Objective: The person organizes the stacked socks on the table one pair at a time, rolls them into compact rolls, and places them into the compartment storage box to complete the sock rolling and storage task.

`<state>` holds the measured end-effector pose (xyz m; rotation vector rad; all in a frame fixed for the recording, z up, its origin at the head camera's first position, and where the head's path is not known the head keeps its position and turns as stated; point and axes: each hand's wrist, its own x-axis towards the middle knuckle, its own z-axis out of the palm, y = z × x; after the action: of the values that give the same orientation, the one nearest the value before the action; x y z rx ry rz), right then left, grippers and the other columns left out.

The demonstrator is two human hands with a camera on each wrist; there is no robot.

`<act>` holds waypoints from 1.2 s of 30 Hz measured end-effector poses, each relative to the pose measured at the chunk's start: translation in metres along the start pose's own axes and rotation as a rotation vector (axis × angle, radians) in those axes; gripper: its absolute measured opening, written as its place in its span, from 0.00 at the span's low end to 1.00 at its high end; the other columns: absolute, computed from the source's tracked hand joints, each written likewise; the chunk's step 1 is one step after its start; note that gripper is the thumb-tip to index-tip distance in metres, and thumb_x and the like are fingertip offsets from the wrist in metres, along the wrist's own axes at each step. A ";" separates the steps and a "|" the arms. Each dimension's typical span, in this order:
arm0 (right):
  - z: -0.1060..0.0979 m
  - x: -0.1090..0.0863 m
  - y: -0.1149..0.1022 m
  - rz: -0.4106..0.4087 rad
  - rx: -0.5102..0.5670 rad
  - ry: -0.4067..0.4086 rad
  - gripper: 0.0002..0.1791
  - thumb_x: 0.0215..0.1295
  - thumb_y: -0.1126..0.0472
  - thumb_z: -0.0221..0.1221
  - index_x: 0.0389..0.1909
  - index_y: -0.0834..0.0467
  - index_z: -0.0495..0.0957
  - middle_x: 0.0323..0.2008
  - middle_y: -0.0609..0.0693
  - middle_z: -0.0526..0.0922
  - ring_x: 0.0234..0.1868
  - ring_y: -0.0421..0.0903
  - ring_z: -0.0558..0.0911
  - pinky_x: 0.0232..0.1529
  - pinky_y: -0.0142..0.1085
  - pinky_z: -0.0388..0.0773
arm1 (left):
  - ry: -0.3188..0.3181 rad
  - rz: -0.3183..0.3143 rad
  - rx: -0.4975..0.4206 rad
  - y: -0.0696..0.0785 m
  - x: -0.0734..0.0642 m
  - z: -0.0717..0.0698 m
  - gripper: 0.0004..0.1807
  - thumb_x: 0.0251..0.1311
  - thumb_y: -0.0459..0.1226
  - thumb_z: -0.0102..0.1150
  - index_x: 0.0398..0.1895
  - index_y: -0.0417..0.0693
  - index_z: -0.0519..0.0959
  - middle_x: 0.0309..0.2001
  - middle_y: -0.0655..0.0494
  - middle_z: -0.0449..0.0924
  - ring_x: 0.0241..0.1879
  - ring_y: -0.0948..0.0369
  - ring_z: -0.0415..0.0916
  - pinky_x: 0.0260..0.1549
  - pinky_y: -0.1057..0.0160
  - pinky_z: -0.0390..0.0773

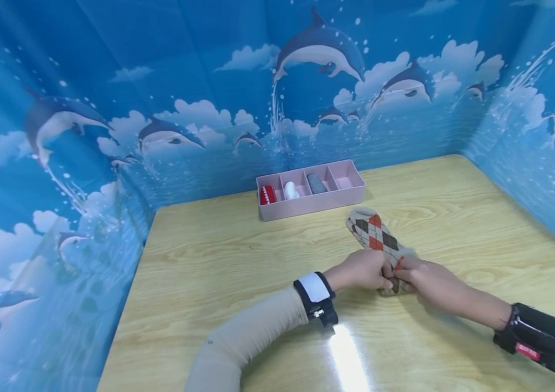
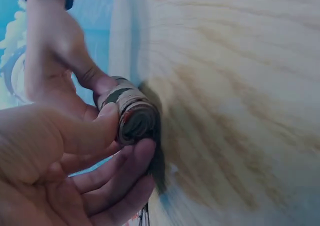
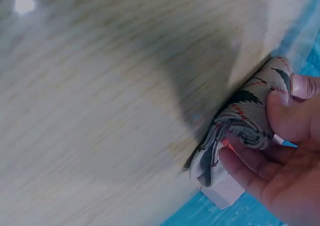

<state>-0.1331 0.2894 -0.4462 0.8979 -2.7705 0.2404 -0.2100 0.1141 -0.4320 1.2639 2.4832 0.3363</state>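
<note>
A beige argyle sock (image 1: 374, 231) with dark and orange-red diamonds lies on the table, its far part flat and its near end rolled up. My left hand (image 1: 366, 269) grips the left side of the roll, and my right hand (image 1: 428, 279) grips the right side. In the left wrist view the spiral end of the rolled sock (image 2: 137, 122) shows between thumb and fingers. From the right wrist, the rolled sock (image 3: 252, 103) is pinched under the thumb, with a loose layer running out flat along the table.
Behind the sock stands a pink divided box (image 1: 313, 204) near the table's back edge. It holds a red-and-white item (image 1: 267, 195), a white bundle (image 1: 291, 190) and a grey roll (image 1: 316, 184) in separate compartments. A blue dolphin-print curtain (image 1: 208, 130) borders the wooden table (image 1: 199, 256).
</note>
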 end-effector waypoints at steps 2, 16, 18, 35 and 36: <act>0.000 0.000 0.001 0.016 0.046 0.007 0.15 0.48 0.77 0.68 0.37 0.60 0.87 0.35 0.43 0.74 0.35 0.38 0.73 0.29 0.31 0.74 | 0.062 -0.005 0.076 0.003 -0.002 0.003 0.06 0.59 0.47 0.72 0.28 0.60 0.85 0.26 0.72 0.79 0.26 0.73 0.71 0.23 0.74 0.68; -0.001 0.002 0.017 0.288 0.499 -0.062 0.19 0.49 0.80 0.66 0.31 0.51 0.78 0.28 0.40 0.80 0.29 0.35 0.77 0.30 0.29 0.78 | 0.205 0.081 0.474 0.027 -0.016 0.009 0.03 0.64 0.39 0.63 0.33 0.59 0.80 0.23 0.68 0.76 0.21 0.72 0.68 0.19 0.74 0.69; 0.000 0.002 0.018 0.263 0.485 -0.022 0.19 0.50 0.78 0.68 0.27 0.50 0.76 0.27 0.39 0.78 0.29 0.32 0.75 0.29 0.29 0.77 | 0.176 0.090 0.454 0.027 -0.016 0.008 0.06 0.62 0.40 0.65 0.29 0.59 0.78 0.22 0.68 0.74 0.21 0.71 0.66 0.20 0.74 0.68; -0.002 -0.007 0.024 -0.020 0.171 0.048 0.21 0.46 0.67 0.77 0.45 0.61 0.88 0.44 0.50 0.84 0.40 0.46 0.84 0.36 0.35 0.83 | 0.087 -0.025 0.218 0.016 -0.003 0.004 0.19 0.64 0.45 0.64 0.18 0.57 0.68 0.19 0.66 0.67 0.19 0.70 0.65 0.17 0.72 0.66; -0.003 -0.006 0.026 -0.003 0.200 0.015 0.21 0.48 0.67 0.76 0.46 0.62 0.87 0.44 0.50 0.85 0.41 0.47 0.84 0.36 0.36 0.83 | 0.084 -0.032 0.210 0.016 -0.003 0.004 0.19 0.65 0.45 0.63 0.18 0.56 0.68 0.20 0.66 0.69 0.20 0.69 0.67 0.18 0.72 0.67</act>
<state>-0.1435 0.3142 -0.4467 0.9415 -2.7671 0.5298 -0.1951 0.1210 -0.4297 1.3124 2.6648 0.1254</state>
